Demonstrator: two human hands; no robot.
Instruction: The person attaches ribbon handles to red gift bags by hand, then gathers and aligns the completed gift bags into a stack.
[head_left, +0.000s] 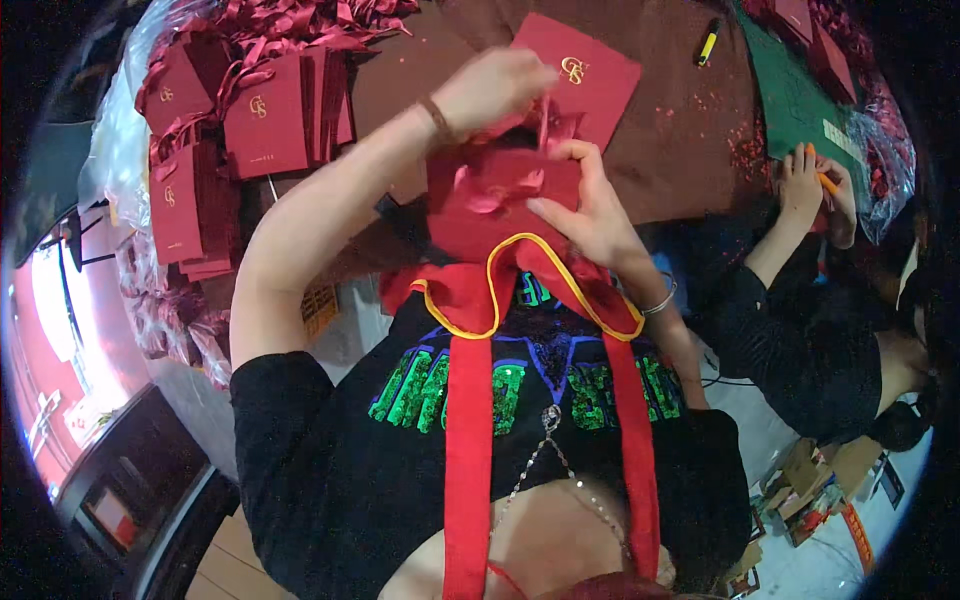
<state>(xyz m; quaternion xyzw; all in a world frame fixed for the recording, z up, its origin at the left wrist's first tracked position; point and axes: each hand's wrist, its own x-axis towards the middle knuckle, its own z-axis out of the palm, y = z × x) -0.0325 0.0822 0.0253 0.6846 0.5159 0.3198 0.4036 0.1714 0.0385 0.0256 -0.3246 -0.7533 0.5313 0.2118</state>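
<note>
Red paper bag (500, 195) sits between both hands, held up over the brown worktop (680, 130) just in front of the person's chest. It looks light and creasable, its card walls stiff enough to hold shape, best gripped at the folded rim. The left hand (490, 88) has its fingers curled together on a glossy ribbon (545, 120) at the bag's top; the right hand (590, 215) has its fingers spread against the bag's side, thumb pressing. Stacks of flat matching bags (265, 115) lie to the left.
</note>
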